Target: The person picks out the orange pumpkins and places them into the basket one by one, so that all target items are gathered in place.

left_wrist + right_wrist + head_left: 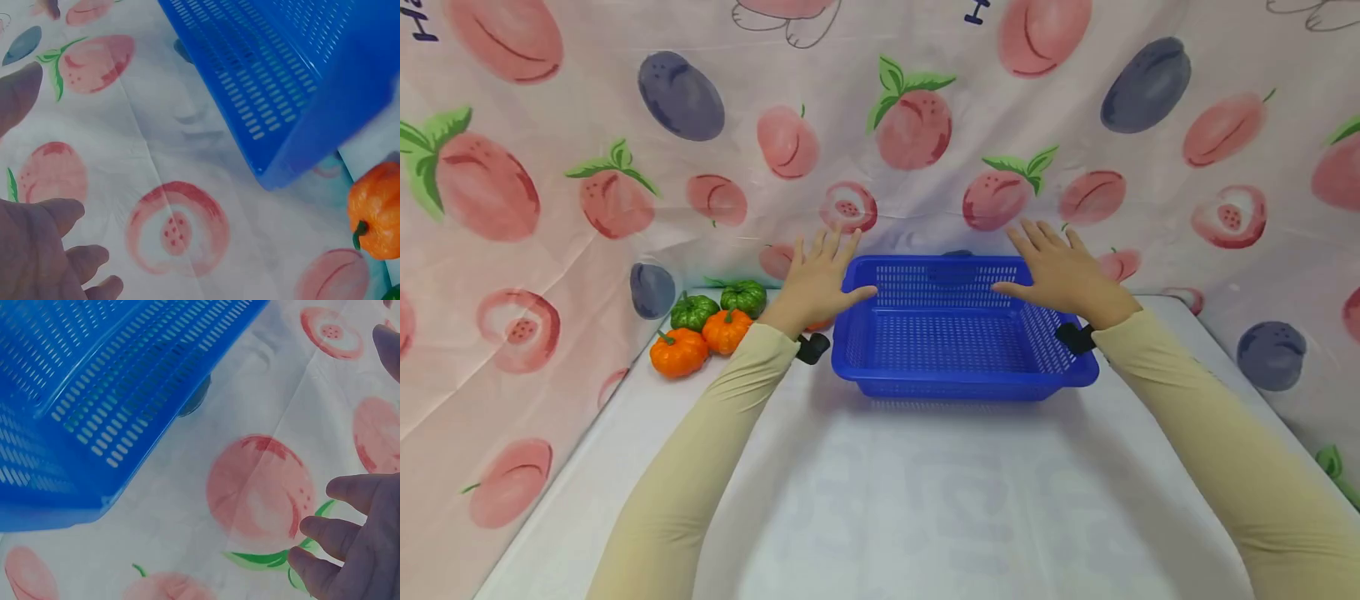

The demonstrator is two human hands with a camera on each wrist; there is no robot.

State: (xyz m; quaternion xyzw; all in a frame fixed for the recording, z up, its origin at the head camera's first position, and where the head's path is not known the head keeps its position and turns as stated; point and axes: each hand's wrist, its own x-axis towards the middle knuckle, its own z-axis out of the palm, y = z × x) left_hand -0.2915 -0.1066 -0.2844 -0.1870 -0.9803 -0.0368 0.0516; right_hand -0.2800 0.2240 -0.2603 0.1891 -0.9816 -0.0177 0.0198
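A blue plastic basket [964,377] with slotted walls sits toward the back of the white table, nothing visible inside it. Fingers spread, my left hand [817,285] hovers by the basket's left rim and holds nothing. On the opposite side my right hand [1067,275] is likewise spread over the right rim, with nothing in it. In the left wrist view, the left hand [37,250] shows apart from the basket [250,81]. The right wrist view has the right hand [350,544] away from the basket wall [144,394] too.
Left of the basket stand small orange pumpkins [679,353] and green pumpkins [743,298]; another orange one is partly hidden behind the left hand. A fruit-print cloth [895,200] hangs behind and beside the white table [940,492].
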